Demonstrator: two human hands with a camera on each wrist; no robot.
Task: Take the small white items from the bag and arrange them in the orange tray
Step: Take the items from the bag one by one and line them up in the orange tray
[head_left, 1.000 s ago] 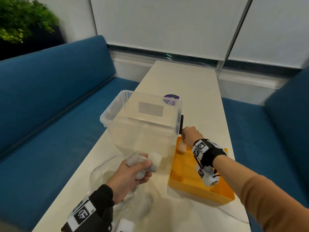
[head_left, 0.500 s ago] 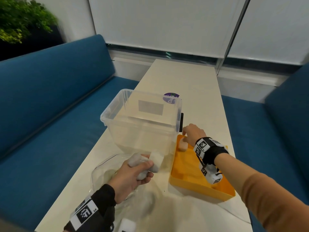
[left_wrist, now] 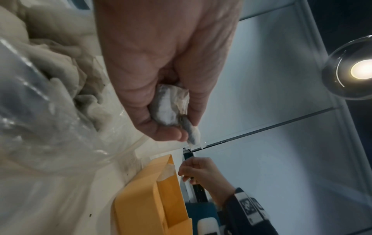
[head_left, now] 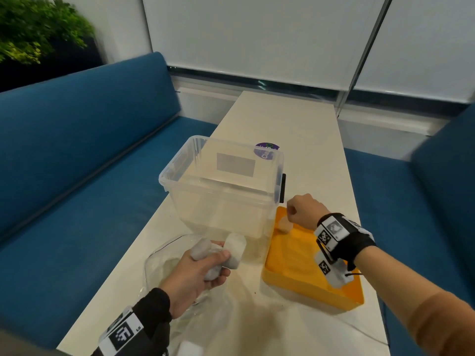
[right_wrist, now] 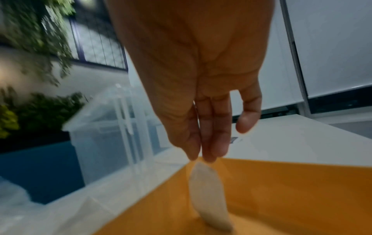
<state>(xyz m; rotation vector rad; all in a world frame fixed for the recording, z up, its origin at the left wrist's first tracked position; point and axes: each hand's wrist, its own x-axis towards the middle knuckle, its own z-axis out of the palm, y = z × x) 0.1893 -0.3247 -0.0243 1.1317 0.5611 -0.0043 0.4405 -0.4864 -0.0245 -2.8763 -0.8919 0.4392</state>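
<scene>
My left hand (head_left: 218, 264) grips several small white packets (head_left: 234, 249) just above the crumpled clear bag (head_left: 164, 263); the left wrist view shows the fingers curled round the packets (left_wrist: 171, 105). The orange tray (head_left: 293, 260) lies to the right of the bag. One white packet (head_left: 282, 225) leans in its far left corner. My right hand (head_left: 295, 209) hovers over that corner. In the right wrist view its fingers (right_wrist: 207, 143) point down, nearly straight, with the tips just above the packet (right_wrist: 207, 195) and holding nothing.
A clear plastic bin (head_left: 221, 196) stands right behind the bag and beside the tray's far left corner. A purple round sticker (head_left: 266, 150) shows beyond it on the long white table (head_left: 295, 129). Blue sofas flank the table on both sides.
My right hand has let go of the packet in the tray corner and lifted slightly up and to the right. The left hand has kept its packets and barely moved.
</scene>
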